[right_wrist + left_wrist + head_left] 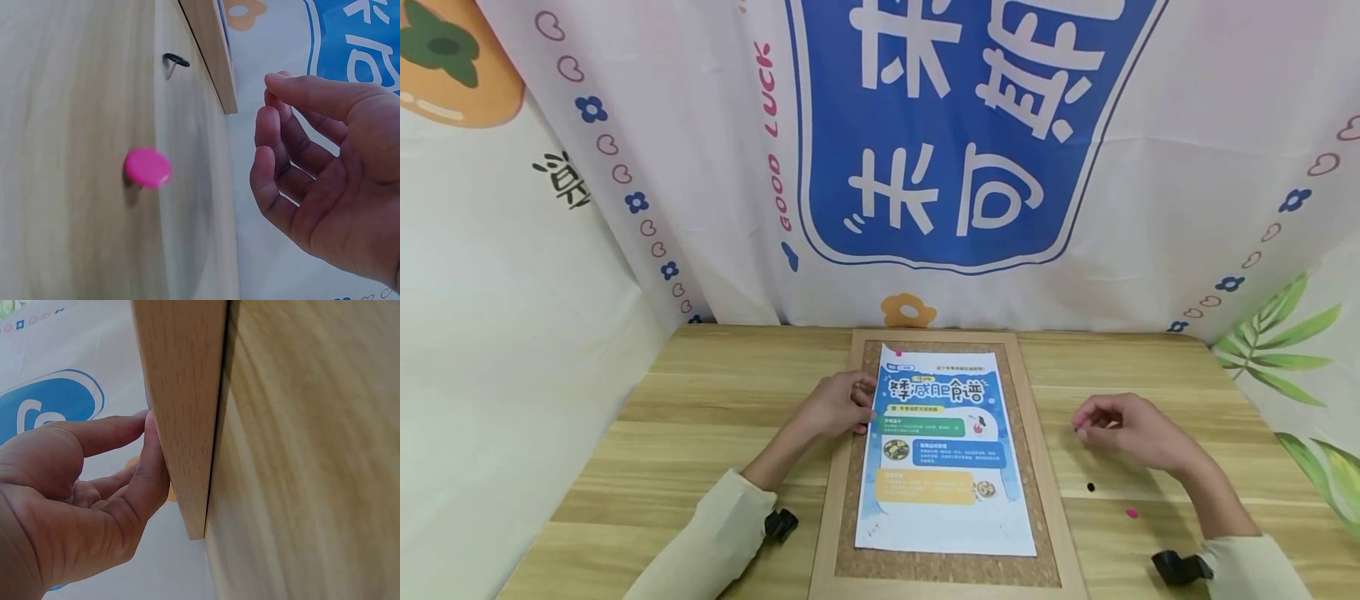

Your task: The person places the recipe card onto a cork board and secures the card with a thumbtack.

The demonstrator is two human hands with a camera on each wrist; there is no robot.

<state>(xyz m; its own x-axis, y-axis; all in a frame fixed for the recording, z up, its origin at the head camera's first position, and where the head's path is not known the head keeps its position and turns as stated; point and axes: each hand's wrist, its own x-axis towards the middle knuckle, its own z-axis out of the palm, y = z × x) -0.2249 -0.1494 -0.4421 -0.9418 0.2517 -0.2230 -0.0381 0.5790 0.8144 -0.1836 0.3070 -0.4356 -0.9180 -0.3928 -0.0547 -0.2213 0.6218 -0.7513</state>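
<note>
A printed paper poster (pixel 943 525) lies on a cork board (pixel 955 568) with a wooden frame (pixel 1052 492); a pink thumbtack (pixel 898 353) sits at its top left corner. My left hand (pixel 837 406) is at the poster's left edge, thumb and index finger pinching there; the frame (pixel 187 394) partly hides the fingertips in the left wrist view. To the right of the board, my right hand (pixel 1116 423) is raised, thumb and index finger pinching a tiny purplish thumbtack (pixel 1078 430), barely visible. Below it lie a black thumbtack (pixel 177 59) and a pink thumbtack (pixel 147 167).
The board rests on a wood-grain table (pixel 722 392). A printed cloth (pixel 715 167) hangs along the table's back edge, and more printed cloth stands at both sides. A black strap end (pixel 781 525) juts from the left sleeve, another (pixel 1182 568) from the right.
</note>
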